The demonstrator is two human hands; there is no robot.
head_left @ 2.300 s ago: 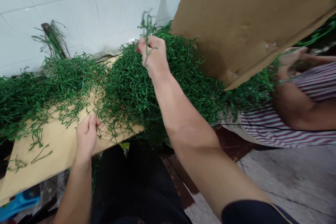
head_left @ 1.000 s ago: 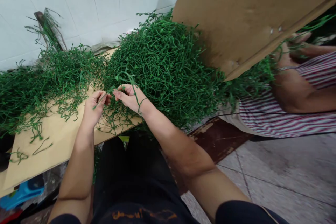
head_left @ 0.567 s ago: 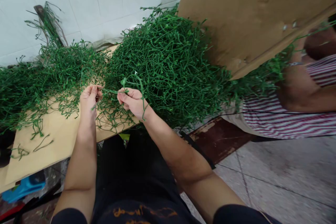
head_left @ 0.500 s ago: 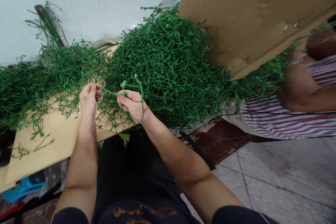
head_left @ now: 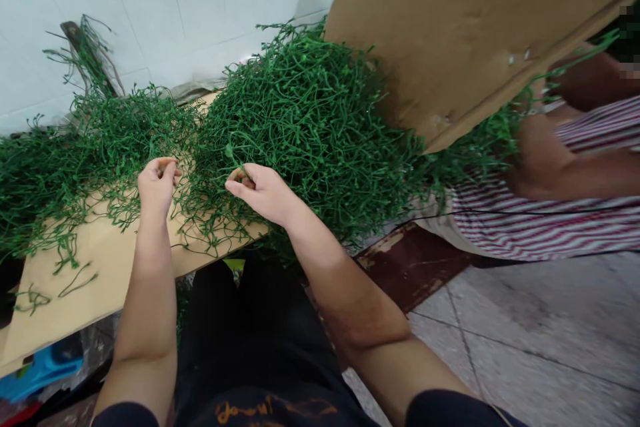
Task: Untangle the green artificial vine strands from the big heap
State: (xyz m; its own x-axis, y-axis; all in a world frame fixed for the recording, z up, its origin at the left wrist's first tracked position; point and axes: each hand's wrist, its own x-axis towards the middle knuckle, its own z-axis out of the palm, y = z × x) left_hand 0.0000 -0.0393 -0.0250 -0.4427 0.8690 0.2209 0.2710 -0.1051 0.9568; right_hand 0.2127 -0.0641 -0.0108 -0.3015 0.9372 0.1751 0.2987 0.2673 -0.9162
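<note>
My left hand [head_left: 159, 183] is held over the cardboard, its thumb and fingertips pinched together; whatever they hold is too small or hidden to make out. To its right, my right hand [head_left: 263, 192] has its fingers curled toward the thumb. A bit of green plastic stem [head_left: 245, 172] shows at those fingers. Just behind my right hand rises a big tangled pile of green artificial stems [head_left: 310, 113], thin and branching with small knobs at the ends. A looser heap of the same stems [head_left: 125, 123] lies behind my left hand.
A cardboard sheet [head_left: 105, 267] covers the work surface, with a few loose stems [head_left: 77, 280] on it. An upright cardboard panel [head_left: 450, 27] stands at right. Beyond it, a person in a striped shirt [head_left: 540, 220] reaches toward stems. A blue plastic object [head_left: 45, 370] sits below left.
The thin stem stretched between my hands no longer shows there. My right hand has turned, with its back upward, and the long stem over its wrist is gone. My left hand has shifted slightly left.
</note>
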